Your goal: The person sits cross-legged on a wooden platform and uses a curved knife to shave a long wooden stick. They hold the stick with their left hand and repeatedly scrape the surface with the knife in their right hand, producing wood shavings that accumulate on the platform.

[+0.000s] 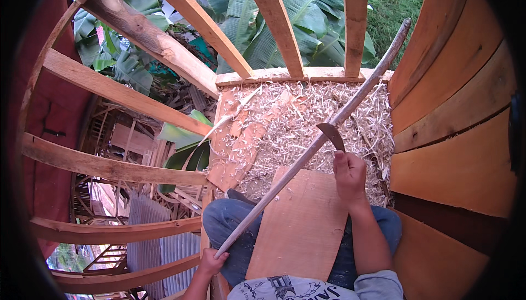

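Observation:
A long, slightly crooked wooden pole point(293, 167) slants across the view from the lower left up to the far right. My left hand point(211, 261) is closed around its near end, beside my left knee. My right hand point(349, 175) grips a small curved knife point(332, 135), its dark hooked blade lying against the pole's upper side around mid-length; the handle is mostly hidden in my fist. Across my lap rests a flat wooden board point(303, 226), beneath the pole. The pole looks paler below the blade and greyer beyond it.
Curly wood shavings point(290, 122) cover the floor ahead, with a loose plank point(252, 144) at their left. Wooden railing bars point(120, 166) stand left and in front. A plank wall point(449, 152) closes the right side. Banana leaves point(290, 15) and corrugated sheets point(148, 229) lie outside.

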Action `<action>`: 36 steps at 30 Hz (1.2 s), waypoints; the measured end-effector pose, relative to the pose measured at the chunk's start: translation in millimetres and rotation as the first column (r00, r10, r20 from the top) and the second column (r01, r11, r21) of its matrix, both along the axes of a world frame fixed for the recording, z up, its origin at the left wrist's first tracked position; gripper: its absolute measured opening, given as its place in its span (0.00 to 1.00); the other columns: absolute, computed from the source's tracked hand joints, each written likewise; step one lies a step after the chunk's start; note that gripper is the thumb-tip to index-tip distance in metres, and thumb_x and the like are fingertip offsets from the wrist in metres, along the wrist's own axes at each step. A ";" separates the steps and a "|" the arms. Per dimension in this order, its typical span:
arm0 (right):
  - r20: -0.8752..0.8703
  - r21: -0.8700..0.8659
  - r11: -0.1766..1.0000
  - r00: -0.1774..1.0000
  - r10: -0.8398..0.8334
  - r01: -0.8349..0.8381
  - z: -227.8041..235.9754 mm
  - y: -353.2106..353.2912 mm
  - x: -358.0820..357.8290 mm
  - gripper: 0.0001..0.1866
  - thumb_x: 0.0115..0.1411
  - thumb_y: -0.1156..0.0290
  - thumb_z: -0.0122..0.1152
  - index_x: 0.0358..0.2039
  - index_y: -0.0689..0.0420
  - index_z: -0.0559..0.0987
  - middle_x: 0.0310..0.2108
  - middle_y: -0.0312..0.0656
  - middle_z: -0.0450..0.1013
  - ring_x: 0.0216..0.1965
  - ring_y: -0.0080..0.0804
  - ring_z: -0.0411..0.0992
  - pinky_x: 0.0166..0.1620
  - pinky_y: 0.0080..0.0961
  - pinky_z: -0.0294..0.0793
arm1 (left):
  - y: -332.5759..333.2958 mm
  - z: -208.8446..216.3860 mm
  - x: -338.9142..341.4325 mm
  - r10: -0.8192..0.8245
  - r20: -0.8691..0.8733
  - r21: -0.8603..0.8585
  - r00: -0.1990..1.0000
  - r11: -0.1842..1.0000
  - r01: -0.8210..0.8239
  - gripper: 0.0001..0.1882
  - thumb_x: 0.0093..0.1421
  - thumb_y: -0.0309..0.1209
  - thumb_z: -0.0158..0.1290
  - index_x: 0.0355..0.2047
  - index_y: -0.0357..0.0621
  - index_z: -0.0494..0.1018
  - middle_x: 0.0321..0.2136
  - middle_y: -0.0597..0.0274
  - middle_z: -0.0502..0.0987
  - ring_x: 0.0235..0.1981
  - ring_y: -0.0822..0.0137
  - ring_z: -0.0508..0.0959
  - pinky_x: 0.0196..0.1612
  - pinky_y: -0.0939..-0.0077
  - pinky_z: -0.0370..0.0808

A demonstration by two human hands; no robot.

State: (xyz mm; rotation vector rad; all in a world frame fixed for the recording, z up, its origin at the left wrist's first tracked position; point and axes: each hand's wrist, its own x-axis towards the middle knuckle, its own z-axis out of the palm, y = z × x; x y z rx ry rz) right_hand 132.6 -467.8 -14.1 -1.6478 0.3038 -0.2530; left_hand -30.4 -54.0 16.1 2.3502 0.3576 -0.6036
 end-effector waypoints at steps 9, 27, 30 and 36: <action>0.129 -0.412 0.861 0.917 0.378 -0.298 17.5 46.5 -26.2 0.23 0.58 0.53 0.57 0.17 0.60 0.73 0.12 0.48 0.67 0.16 0.45 0.70 0.19 0.35 0.65 | 4.1 -1.0 2.0 -0.015 -0.021 -0.022 1.000 1.000 0.015 0.28 0.52 0.44 0.59 0.09 0.35 0.64 0.07 0.63 0.60 0.12 0.75 0.60 0.16 0.70 0.59; 0.084 -0.244 0.952 0.974 0.210 -0.185 19.3 25.7 -14.4 0.21 0.58 0.55 0.57 0.18 0.61 0.74 0.13 0.48 0.68 0.15 0.45 0.69 0.20 0.34 0.66 | -7.0 0.1 0.5 0.006 0.003 0.027 1.000 1.000 -0.006 0.27 0.53 0.45 0.58 0.09 0.37 0.63 0.07 0.68 0.60 0.13 0.78 0.60 0.16 0.72 0.59; 0.150 -0.557 0.749 0.844 0.516 -0.359 16.7 44.2 -23.9 0.22 0.59 0.54 0.56 0.21 0.63 0.76 0.14 0.50 0.70 0.16 0.45 0.70 0.20 0.34 0.66 | -3.5 0.9 0.7 0.017 0.001 -0.018 1.000 1.000 -0.017 0.26 0.53 0.43 0.58 0.09 0.36 0.64 0.07 0.67 0.60 0.13 0.77 0.61 0.16 0.71 0.59; 0.005 -0.244 0.956 0.985 0.170 -0.164 16.9 12.1 -5.2 0.23 0.58 0.54 0.57 0.18 0.62 0.75 0.14 0.50 0.69 0.16 0.45 0.70 0.20 0.34 0.66 | -9.8 5.0 1.5 0.013 -0.003 0.049 1.000 0.999 -0.013 0.24 0.52 0.40 0.58 0.10 0.35 0.66 0.07 0.64 0.60 0.13 0.76 0.62 0.16 0.70 0.60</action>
